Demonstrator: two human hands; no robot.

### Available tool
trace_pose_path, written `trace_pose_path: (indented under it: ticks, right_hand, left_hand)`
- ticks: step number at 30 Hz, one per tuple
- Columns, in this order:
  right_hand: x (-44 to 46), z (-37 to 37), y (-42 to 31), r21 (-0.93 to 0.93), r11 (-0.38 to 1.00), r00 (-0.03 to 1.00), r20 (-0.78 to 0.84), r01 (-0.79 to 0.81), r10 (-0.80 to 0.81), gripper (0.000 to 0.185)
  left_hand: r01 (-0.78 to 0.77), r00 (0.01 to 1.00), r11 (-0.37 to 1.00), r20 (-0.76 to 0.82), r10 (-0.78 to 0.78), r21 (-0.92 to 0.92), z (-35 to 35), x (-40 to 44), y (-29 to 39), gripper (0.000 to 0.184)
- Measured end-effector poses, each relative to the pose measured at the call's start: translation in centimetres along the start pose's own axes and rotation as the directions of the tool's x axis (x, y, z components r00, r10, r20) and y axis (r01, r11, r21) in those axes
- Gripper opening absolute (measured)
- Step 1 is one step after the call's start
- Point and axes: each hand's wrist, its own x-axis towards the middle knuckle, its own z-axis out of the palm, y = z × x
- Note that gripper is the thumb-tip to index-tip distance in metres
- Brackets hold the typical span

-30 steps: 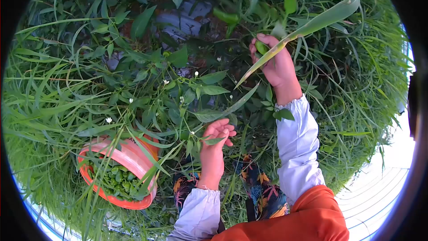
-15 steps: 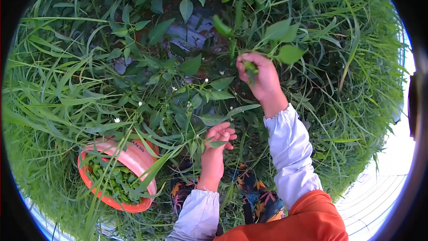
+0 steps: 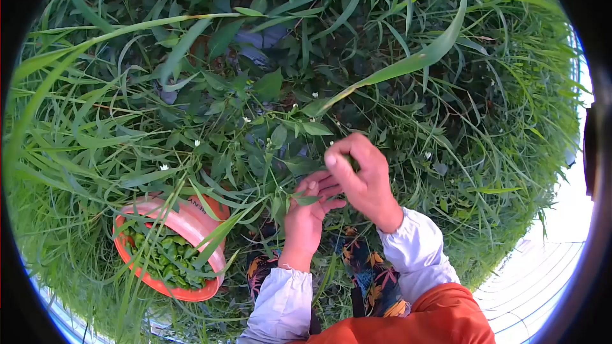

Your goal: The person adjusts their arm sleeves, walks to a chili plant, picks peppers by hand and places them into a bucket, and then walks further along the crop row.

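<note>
Nearest, an orange-red garment [image 3: 408,322] is filling the lower edge, and white sleeve covers [image 3: 280,299] are extending from it along both forearms. Between the forearms, dark trousers with a bright leafy pattern [image 3: 373,274] are showing. To the near right, a pale, lined surface [image 3: 535,280] is bordering the grass.

To the near left, an orange-and-pink bucket [image 3: 185,293] is leaning on its side among grass blades; its mouth is facing the near side, and green peppers [image 3: 171,260] are lying heaped inside.

Just right of the bucket, the left hand [image 3: 305,220] is resting palm upward, its grip standing loosely open with the fingers slightly bent; a small leaf [image 3: 306,200] is crossing in front of it. Just beyond its fingertips, the right hand [image 3: 368,181] is hovering, its grip curling closed around a small green item [image 3: 352,163] that the fingers are mostly hiding. Whether the two hands are touching, one cannot tell.

Farther off, small white flowers [image 3: 247,120] are dotting the leafy plants, a long grass blade [image 3: 414,64] is arching to the right, and a pale sheet [image 3: 261,38] is showing through the foliage.
</note>
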Motion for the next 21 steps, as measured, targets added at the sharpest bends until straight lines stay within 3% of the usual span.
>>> trace_pose_path:
  ticks: [1, 3, 5, 6, 9, 10, 11, 13, 15, 17, 19, 20, 21]
  right_hand:
    - [-0.7, -1.1, -0.5, -0.045, 0.989, 0.966, 0.224, 0.144, -0.13, 0.017]
    - [-1.2, -1.7, -2.4, -0.019, 0.936, 0.867, 0.383, 0.352, -0.319, 0.022]
    - [-0.8, -2.6, -3.2, -0.006, 0.922, 0.844, 0.406, 0.387, -0.351, 0.023]
    - [-0.6, -3.0, -3.3, 0.004, 0.916, 0.831, 0.418, 0.401, -0.366, 0.024]
    - [1.9, -3.7, -0.4, 0.07, 0.989, 0.974, 0.178, 0.129, -0.14, 0.024]
    - [3.8, -3.2, 1.1, 0.292, 0.952, 0.995, 0.053, -0.095, 0.083, 0.024]
    - [6.3, -2.4, 2.9, 0.518, 0.812, 0.946, -0.016, -0.269, 0.323, 0.024]
    - [12.1, -0.4, 7.7, 0.675, 0.681, 0.927, 0.011, -0.284, 0.375, 0.022]
    - [16.6, 2.4, 12.3, 0.692, 0.558, 0.845, 0.142, -0.457, 0.515, 0.024]
    - [19.4, 5.4, 18.9, 0.422, 0.707, 0.788, 0.033, -0.568, 0.614, 0.026]
    - [22.3, 6.2, 24.7, -0.078, 0.751, 0.754, -0.015, -0.656, 0.657, 0.029]
    - [22.5, 6.4, 24.6, -0.33, 0.691, 0.742, -0.045, -0.643, 0.669, 0.031]
    - [22.1, 7.1, 24.4, -0.409, 0.732, 0.827, -0.114, -0.544, 0.551, 0.032]
  left_hand:
    - [0.01, 1.0, 0.995, -0.002, -0.01, -0.097, 0.1, -0.2, 0.1, 0.034]
    - [0.111, 0.991, 0.978, -0.049, -0.122, -0.175, 0.9, -0.8, 0.8, 0.034]
    - [0.202, 0.97, 0.947, -0.081, -0.229, -0.25, 1.6, -1.1, 1.6, 0.036]
    - [0.164, 0.966, 0.93, -0.136, -0.218, -0.329, 0.8, -0.7, 0.6, 0.033]
    - [0.178, 0.971, 0.984, 0.167, -0.174, -0.013, -0.6, -0.5, 1.1, 0.032]
    - [0.172, 0.969, 0.985, 0.177, -0.174, 0.027, -0.4, -0.5, 1.2, 0.031]
    - [0.148, 0.967, 0.988, 0.202, -0.153, 0.043, -0.2, -0.6, 1.2, 0.03]
    - [0.101, 0.963, 0.992, 0.245, -0.115, 0.07, 0.1, -0.8, 1.0, 0.029]
    - [0.107, 0.958, 0.994, 0.264, -0.111, 0.031, 0.2, -0.9, 1.2, 0.028]
    - [0.119, 0.957, 0.993, 0.267, -0.111, -0.013, -0.3, -0.9, 1.2, 0.031]
    - [0.081, 0.953, 0.995, 0.297, -0.059, -0.062, -1.0, -0.7, 0.9, 0.031]
    - [0.063, 0.951, 0.994, 0.309, -0.032, -0.09, -1.3, -0.7, 0.8, 0.031]
    - [0.057, 0.958, 0.997, 0.284, -0.038, -0.06, -1.4, -0.7, 0.9, 0.031]
